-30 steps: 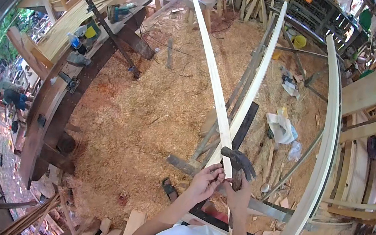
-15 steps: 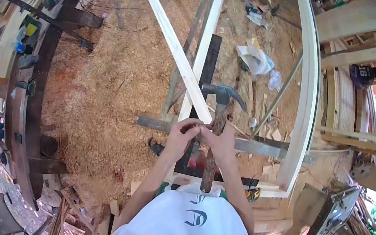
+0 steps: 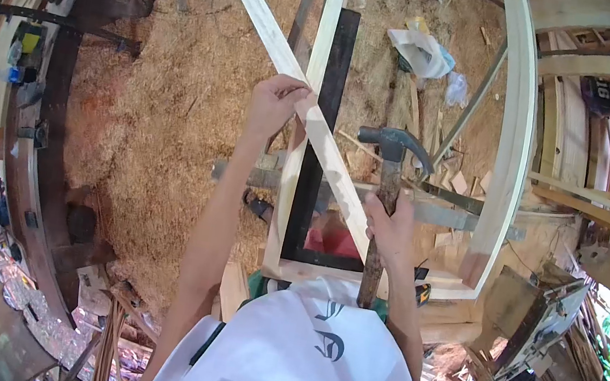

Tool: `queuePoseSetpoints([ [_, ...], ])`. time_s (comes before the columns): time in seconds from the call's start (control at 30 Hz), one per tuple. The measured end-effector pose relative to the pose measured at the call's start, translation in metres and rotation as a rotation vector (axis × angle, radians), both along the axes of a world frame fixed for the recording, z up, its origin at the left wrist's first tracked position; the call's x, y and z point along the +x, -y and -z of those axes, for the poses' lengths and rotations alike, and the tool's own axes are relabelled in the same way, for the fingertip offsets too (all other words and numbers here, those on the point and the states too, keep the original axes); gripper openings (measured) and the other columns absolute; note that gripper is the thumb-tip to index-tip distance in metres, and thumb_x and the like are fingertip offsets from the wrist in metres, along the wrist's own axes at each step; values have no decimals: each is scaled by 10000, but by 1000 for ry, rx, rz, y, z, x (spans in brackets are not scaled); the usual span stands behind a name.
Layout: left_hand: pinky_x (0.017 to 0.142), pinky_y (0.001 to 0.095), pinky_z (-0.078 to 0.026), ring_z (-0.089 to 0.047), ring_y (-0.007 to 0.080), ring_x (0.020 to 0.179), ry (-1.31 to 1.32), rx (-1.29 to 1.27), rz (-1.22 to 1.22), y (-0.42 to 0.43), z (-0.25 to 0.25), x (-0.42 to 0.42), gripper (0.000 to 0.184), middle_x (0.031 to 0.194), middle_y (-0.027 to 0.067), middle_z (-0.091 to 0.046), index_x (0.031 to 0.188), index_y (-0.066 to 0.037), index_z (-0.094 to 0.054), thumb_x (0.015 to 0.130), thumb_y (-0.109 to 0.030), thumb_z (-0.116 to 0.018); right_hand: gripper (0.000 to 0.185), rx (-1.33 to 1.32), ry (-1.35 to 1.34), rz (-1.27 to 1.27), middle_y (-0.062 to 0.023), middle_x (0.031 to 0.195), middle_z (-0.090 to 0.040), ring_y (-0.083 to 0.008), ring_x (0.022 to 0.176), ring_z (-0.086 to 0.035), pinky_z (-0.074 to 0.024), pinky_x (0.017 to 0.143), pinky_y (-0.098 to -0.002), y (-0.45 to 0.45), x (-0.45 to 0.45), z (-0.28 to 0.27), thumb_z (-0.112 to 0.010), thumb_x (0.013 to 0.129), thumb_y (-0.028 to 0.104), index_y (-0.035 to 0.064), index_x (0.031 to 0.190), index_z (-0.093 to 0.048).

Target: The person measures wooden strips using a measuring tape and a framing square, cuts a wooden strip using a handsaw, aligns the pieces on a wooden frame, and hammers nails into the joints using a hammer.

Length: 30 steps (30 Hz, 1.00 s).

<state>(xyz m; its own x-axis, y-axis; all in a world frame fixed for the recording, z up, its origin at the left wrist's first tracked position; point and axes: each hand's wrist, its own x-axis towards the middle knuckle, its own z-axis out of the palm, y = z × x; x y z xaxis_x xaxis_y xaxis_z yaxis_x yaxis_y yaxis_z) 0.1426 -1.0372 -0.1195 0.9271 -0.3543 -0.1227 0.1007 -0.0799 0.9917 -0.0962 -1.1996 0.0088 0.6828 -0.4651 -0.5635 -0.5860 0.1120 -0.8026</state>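
My left hand [image 3: 277, 106] is closed in a pinch over the spot where a pale diagonal wooden strip [image 3: 336, 171] crosses an upright wooden strip [image 3: 327, 42]. What its fingertips hold is too small to make out. My right hand [image 3: 391, 228] is wrapped around the wooden handle of a claw hammer [image 3: 393, 153], whose dark metal head points up and away from me. The lower part of the diagonal strip passes just left of the hammer handle. A dark square-cornered piece [image 3: 330, 115] lies along the upright strip inside the frame.
A long pale frame side [image 3: 508, 143] stands to the right. Grey bars [image 3: 445, 214] run across beneath the frame. Plastic bags [image 3: 422, 53] lie on the sawdust-covered ground [image 3: 159, 151]. A dark beam [image 3: 44, 173] with tools beside it runs along the left.
My hands have parted: the left moved up and left to the strips' crossing, the right moved right with the hammer. The diagonal strip's lower end now reaches closer to me.
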Motion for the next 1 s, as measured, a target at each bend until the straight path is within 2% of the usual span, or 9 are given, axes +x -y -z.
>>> queuePoseSetpoints([
  [0.33, 790, 288, -540, -675, 139, 854, 20, -169, 38, -10, 15, -2, 109, 908, 62, -718, 952, 17, -744, 844, 5, -751, 210, -218, -59, -237, -88, 743, -648, -140, 567, -568, -477, 565, -326, -2, 6, -43, -594, 980, 157, -5, 1112, -578],
  [0.4, 798, 290, -539, -674, 145, 859, 32, -188, 39, -12, 11, -3, 105, 908, 62, -718, 945, 11, -749, 841, 0, -757, 209, -228, -30, -255, -85, 738, -643, -140, 567, -570, -477, 564, -328, -4, 9, -44, -594, 981, 158, -3, 1113, -572],
  [0.47, 806, 282, -518, -658, 149, 894, 253, 106, 138, -13, 0, -3, 102, 954, 64, -707, 970, 12, -739, 868, 20, -734, 208, -235, 2, -275, -83, 733, -639, -139, 566, -571, -478, 562, -331, -8, 12, -47, -593, 983, 159, 0, 1114, -566],
  [0.53, 816, 287, -522, -659, 156, 904, 271, 54, 143, -13, 11, -2, 104, 969, 65, -706, 968, 11, -742, 865, 23, -736, 223, -40, 41, -235, -92, 752, -649, -152, 562, -578, -476, 545, -327, -12, 19, -57, -576, 996, 158, -7, 1141, -538],
  [0.67, 830, 293, -526, -660, 163, 916, 272, -14, 161, -12, 27, 2, 104, 989, 76, -699, 952, 15, -747, 852, 43, -739, 234, -128, -50, -333, -94, 785, -665, -151, 577, -610, -473, 518, -305, -14, 32, -60, -562, 1011, 162, -18, 1151, -512],
  [0.73, 828, 290, -526, -659, 166, 916, 246, -72, 163, -12, 28, 2, 105, 990, 82, -697, 950, 20, -746, 852, 52, -732, 230, -398, -68, -456, -140, 825, -684, -251, 605, -664, -498, 533, -365, -18, 37, -54, -544, 1020, 158, -28, 1149, -499],
  [0.87, 819, 284, -528, -659, 170, 918, 240, -100, 148, -12, 15, -5, 110, 994, 96, -694, 943, 36, -737, 852, 90, -705, 238, -166, 82, -293, -228, 839, -682, -418, 685, -680, -512, 620, -509, -31, 45, -78, -542, 1021, 177, -20, 1145, -497],
  [0.93, 802, 288, -528, -660, 169, 909, 172, -138, 106, -12, 20, -8, 117, 1001, 96, -695, 947, 41, -736, 840, 86, -719, 250, -565, -113, -538, -295, 832, -656, -523, 750, -631, -483, 666, -592, -28, 40, -59, -540, 1023, 205, -8, 1148, -499],
  [1.0, 765, 318, -510, -661, 207, 879, 231, -161, 99, -11, 26, -4, 127, 877, 74, -710, 910, -19, -768, 792, -44, -805, 270, -696, 52, -614, -301, 787, -646, -518, 736, -628, -475, 614, -592, -25, 39, -41, -547, 1022, 227, -5, 1149, -490],
])
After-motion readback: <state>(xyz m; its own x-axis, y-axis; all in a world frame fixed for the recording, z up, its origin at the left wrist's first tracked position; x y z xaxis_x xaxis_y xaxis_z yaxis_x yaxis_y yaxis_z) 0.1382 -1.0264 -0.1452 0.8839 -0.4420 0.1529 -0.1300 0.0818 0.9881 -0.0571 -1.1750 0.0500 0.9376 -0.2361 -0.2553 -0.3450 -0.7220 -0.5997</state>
